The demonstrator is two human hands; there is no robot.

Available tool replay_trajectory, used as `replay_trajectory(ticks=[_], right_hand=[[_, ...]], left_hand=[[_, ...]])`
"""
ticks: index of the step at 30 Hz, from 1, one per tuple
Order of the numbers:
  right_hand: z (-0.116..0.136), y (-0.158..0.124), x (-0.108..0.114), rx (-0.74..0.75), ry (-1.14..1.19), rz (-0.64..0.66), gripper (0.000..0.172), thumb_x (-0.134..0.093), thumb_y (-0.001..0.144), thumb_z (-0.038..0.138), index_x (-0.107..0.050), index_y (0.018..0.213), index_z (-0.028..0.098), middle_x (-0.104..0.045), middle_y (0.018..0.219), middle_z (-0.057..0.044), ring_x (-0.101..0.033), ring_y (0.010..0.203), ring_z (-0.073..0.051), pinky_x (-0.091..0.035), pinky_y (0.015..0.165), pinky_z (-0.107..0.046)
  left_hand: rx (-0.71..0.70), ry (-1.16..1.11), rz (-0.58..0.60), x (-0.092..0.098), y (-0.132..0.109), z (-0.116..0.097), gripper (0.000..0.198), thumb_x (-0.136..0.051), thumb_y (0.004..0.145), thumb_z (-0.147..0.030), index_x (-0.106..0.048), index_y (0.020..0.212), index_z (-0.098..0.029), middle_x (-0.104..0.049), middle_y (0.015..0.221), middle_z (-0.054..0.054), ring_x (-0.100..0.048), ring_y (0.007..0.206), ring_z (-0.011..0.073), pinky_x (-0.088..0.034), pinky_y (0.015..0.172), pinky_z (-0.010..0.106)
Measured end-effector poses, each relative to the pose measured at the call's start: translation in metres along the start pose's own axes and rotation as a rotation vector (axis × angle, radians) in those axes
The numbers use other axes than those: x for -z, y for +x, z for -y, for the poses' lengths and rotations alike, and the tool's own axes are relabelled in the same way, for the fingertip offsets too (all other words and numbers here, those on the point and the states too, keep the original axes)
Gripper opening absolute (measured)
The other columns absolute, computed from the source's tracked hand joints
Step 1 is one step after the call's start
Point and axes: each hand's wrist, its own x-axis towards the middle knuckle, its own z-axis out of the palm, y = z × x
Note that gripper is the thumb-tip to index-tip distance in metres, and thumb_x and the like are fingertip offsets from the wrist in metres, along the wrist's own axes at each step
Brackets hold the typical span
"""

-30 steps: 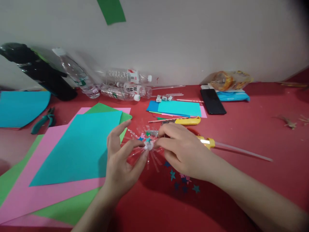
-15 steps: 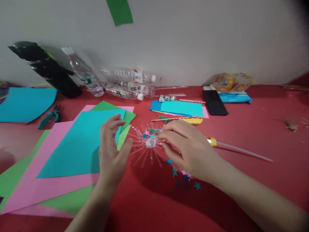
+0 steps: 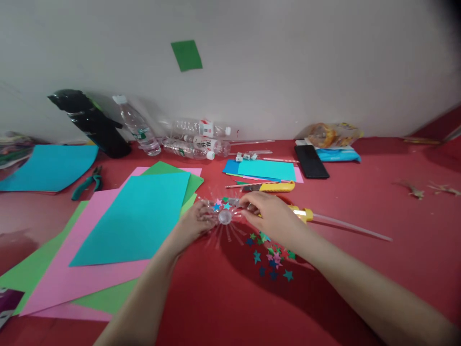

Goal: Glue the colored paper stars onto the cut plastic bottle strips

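Observation:
A clear plastic bottle piece, cut into many thin strips that splay out like rays, lies on the red tabletop. Small paper stars in blue, pink, green and turquoise sit on its far side. My left hand is closed round strips at its left. On the right, my right hand pinches at the strip ends with curled fingers; its fingertips are partly hidden. A yellow glue gun with a long translucent stick lies partly behind that hand. Loose paper stars are scattered below the right wrist.
Coloured paper sheets cover the left side, with pliers beyond them. A black bottle and several clear plastic bottles stand or lie by the wall. A yellow box cutter, paper strips and a phone lie behind my hands.
My left hand has moved right and closed on the strips, from hovering apart with spread fingers. The right hand stays at the right strips. The view has tilted upward, showing more wall.

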Motion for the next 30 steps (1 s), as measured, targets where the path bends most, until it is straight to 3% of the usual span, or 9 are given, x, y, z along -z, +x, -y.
replay_trajectory(ticks=[4,9,14,19,22,24,27,30], right_hand=[[-0.008,0.005,-0.007,-0.016,0.082,-0.023,0.014,-0.056,0.084,0.008,-0.062,0.084,0.021,-0.068,0.089,-0.002,-0.062,0.080,-0.015,-0.047,0.071,-0.027],[-0.016,0.007,-0.011,-0.035,0.232,-0.058,0.015,-0.053,0.084,0.010,-0.060,0.082,0.022,-0.069,0.086,-0.001,-0.065,0.081,-0.016,-0.049,0.072,-0.029],[-0.006,0.002,-0.001,-0.027,0.395,-0.077,0.010,-0.051,0.089,0.016,-0.058,0.087,0.023,-0.071,0.086,0.001,-0.069,0.082,-0.014,-0.054,0.075,-0.028],[0.003,0.001,0.013,-0.011,0.495,-0.114,0.008,-0.055,0.089,0.018,-0.062,0.089,0.022,-0.070,0.088,0.001,-0.069,0.082,-0.013,-0.055,0.075,-0.028],[0.003,-0.002,0.023,0.009,0.392,-0.171,0.006,-0.058,0.090,0.022,-0.064,0.093,0.023,-0.070,0.092,0.001,-0.067,0.082,-0.014,-0.054,0.072,-0.028],[0.007,-0.006,0.032,0.075,0.275,-0.278,0.008,-0.058,0.091,0.022,-0.064,0.096,0.024,-0.069,0.098,0.000,-0.066,0.089,-0.014,-0.053,0.074,-0.028],[0.023,-0.015,0.047,0.266,0.067,-0.492,0.010,-0.057,0.092,0.016,-0.064,0.094,0.021,-0.067,0.102,-0.002,-0.062,0.099,-0.015,-0.049,0.086,-0.031],[0.039,-0.022,0.054,0.468,-0.085,-0.553,0.010,-0.059,0.090,0.009,-0.064,0.088,0.017,-0.066,0.090,-0.004,-0.060,0.087,-0.014,-0.049,0.081,-0.031]], left_hand=[[-0.043,0.044,-0.008,-0.005,0.000,0.001,0.056,-0.073,0.056,-0.015,-0.058,0.109,-0.020,-0.065,0.070,-0.004,-0.062,0.065,0.0152,-0.047,0.066,0.028],[-0.105,0.057,-0.023,-0.015,-0.005,-0.008,0.053,-0.077,0.059,-0.022,-0.059,0.109,-0.021,-0.067,0.082,-0.001,-0.063,0.072,0.0164,-0.050,0.072,0.030],[-0.180,0.022,-0.093,-0.020,-0.013,-0.013,0.052,-0.077,0.062,-0.024,-0.060,0.111,-0.024,-0.069,0.105,0.005,-0.066,0.089,0.0193,-0.051,0.081,0.031],[-0.167,-0.162,-0.121,-0.025,-0.021,-0.017,0.055,-0.080,0.064,-0.029,-0.057,0.114,-0.024,-0.068,0.107,0.005,-0.066,0.093,0.0183,-0.051,0.086,0.031],[-0.196,-0.247,-0.176,-0.029,-0.023,-0.019,0.052,-0.080,0.061,-0.025,-0.057,0.108,-0.024,-0.067,0.101,0.001,-0.066,0.088,0.0144,-0.051,0.081,0.026],[-0.236,-0.265,-0.201,-0.031,-0.022,-0.019,0.051,-0.080,0.059,-0.022,-0.058,0.105,-0.024,-0.066,0.097,-0.001,-0.065,0.084,0.0125,-0.051,0.078,0.024],[-0.260,-0.228,-0.216,-0.033,-0.022,-0.021,0.052,-0.080,0.056,-0.019,-0.058,0.103,-0.023,-0.066,0.096,-0.001,-0.065,0.083,0.0126,-0.051,0.077,0.024],[-0.221,-0.197,-0.233,-0.034,-0.023,-0.024,0.053,-0.080,0.054,-0.021,-0.056,0.102,-0.022,-0.067,0.098,0.000,-0.066,0.086,0.0150,-0.051,0.080,0.027]])
